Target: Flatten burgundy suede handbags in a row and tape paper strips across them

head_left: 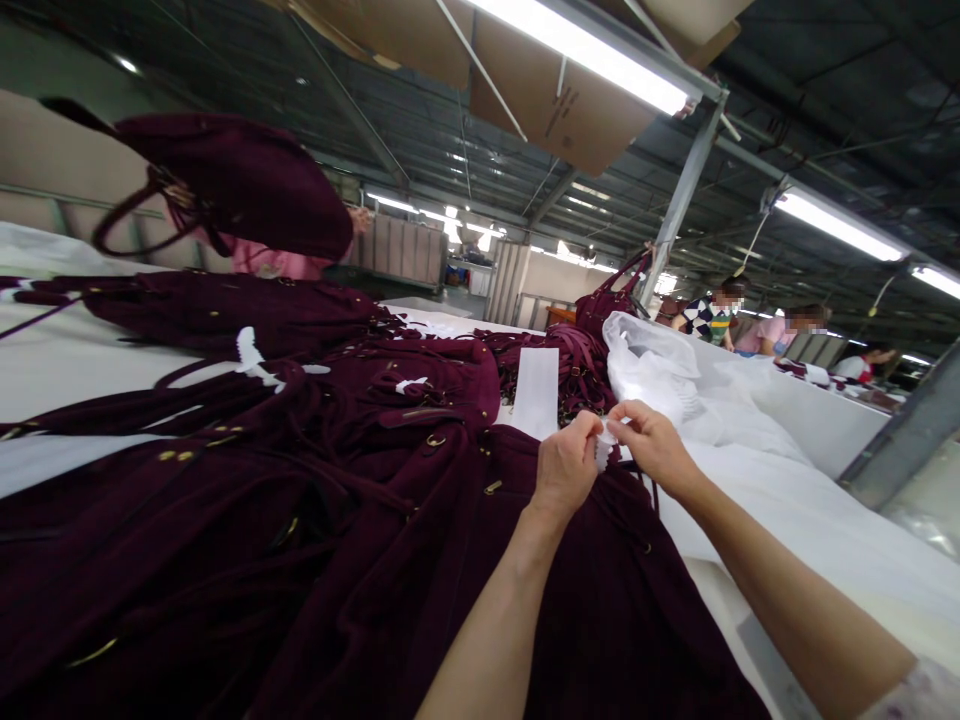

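Head view: my left hand [564, 468] and right hand [654, 442] pinch a white strip [603, 455].
Burgundy bag [600, 590]: beside it, strip-handling appears in hand.
Strip: next move likely calls for fine fingertip control.

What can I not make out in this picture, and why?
Head view:
White piece: partly covered by left hand and right hand.
Co-worker in pink: mostly hidden behind raised bag.
Cardboard lettering: too small and blurred to read.
Patterned sleeve: cut off by lower right corner.

Glaring tube light [589, 42] overhead, dim roof [832, 80], stretched edges (slightly blurred, too)
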The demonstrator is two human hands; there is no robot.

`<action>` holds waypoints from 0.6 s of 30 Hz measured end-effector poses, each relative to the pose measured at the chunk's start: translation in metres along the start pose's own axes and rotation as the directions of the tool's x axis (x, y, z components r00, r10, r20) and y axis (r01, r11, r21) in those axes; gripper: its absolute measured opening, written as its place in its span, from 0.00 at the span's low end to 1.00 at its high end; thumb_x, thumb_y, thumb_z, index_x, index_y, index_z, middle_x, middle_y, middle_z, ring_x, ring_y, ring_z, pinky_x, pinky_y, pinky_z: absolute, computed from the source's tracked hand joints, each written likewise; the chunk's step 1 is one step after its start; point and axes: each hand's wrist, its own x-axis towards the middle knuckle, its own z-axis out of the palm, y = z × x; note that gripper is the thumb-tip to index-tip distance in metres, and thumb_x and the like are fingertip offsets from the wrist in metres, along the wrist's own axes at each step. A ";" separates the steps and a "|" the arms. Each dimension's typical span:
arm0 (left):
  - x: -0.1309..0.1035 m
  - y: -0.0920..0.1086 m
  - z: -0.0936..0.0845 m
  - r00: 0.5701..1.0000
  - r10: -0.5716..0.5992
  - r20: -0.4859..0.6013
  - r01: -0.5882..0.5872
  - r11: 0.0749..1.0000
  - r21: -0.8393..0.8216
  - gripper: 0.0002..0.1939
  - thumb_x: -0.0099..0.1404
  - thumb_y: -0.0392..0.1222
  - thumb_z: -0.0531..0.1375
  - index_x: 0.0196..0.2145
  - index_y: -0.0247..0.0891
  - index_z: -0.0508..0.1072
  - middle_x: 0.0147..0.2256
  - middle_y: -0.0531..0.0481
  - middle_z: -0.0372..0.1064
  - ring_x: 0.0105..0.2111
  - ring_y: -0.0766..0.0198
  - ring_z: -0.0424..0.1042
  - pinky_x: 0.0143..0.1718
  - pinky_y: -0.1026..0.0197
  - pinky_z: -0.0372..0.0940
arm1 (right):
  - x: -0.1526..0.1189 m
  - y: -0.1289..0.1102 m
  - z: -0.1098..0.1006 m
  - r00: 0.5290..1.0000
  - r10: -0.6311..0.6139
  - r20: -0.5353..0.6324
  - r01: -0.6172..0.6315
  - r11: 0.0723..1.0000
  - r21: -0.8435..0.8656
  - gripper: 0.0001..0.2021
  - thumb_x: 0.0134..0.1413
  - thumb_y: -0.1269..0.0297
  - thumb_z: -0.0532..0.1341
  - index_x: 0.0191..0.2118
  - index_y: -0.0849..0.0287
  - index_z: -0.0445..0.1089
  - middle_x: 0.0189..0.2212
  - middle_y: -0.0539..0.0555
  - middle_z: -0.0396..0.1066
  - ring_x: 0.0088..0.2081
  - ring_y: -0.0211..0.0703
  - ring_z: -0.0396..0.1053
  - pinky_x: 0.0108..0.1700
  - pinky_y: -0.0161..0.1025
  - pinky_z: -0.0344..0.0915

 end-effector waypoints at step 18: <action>-0.003 -0.033 0.001 0.980 0.101 -0.171 -0.013 0.892 0.452 0.31 0.64 0.27 0.49 0.63 0.44 0.55 0.61 0.42 0.51 0.62 0.50 0.50 0.61 0.45 0.45 | 0.084 -0.031 -0.007 0.983 -0.114 -0.146 0.174 0.839 0.516 0.13 0.51 0.55 0.63 0.29 0.56 0.60 0.30 0.47 0.67 0.37 0.38 0.72 0.45 0.40 0.70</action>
